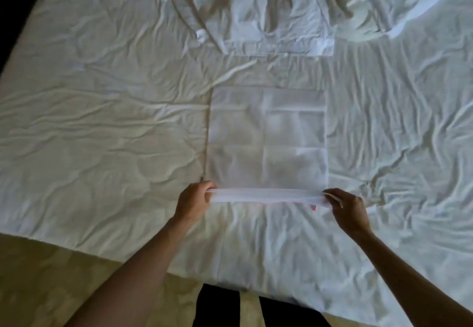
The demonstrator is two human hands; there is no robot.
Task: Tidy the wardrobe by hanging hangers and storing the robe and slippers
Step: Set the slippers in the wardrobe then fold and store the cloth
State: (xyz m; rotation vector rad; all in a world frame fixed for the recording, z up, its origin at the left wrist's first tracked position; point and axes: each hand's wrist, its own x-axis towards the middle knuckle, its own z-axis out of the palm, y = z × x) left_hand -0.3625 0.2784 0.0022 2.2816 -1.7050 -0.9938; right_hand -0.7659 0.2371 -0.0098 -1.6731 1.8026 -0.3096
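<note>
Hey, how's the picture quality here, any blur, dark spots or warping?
Head view: soft throughout, the folded white cloth slightly blurred; light falls from the upper right, leaving the left corner and floor dim; wide-angle bending curves the bed edge; both hands, left hand and right hand, stay readable.

Illumination is dim and soft overall. The brightest patch lies at upper right of the frame; the upper left corner falls to black. Wrinkle shadows are low-contrast. Fine detail is soft, and wide-angle distortion bends the edges.
</note>
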